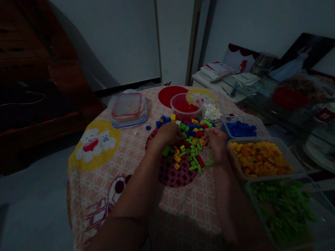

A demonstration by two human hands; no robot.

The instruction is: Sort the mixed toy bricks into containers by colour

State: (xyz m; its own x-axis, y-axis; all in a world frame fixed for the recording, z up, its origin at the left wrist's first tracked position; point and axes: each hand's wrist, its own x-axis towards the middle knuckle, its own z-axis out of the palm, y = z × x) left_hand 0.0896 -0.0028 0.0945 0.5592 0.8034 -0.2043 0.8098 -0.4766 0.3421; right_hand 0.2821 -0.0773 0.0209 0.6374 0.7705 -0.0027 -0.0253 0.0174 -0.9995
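Note:
A mixed pile of toy building bricks (193, 146) in green, yellow, blue and red lies on the cloth-covered table. My left hand (169, 133) reaches into the pile's left side, its fingers curled downward and closed; whatever they hold is hidden. At the right side of the pile is my right hand (216, 140), thumb and fingers drawn together beside a small orange brick (202, 141). I cannot make out what is between those fingertips. Blue bricks (163, 120) lie just beyond my left hand.
Right of the pile stand clear boxes of blue bricks (241, 129), yellow bricks (260, 158) and green bricks (285, 208). Behind it are a round tub (188, 116) of red bricks and a heap of white bricks (211, 112). Stacked lidded containers (129, 108) sit at the back left.

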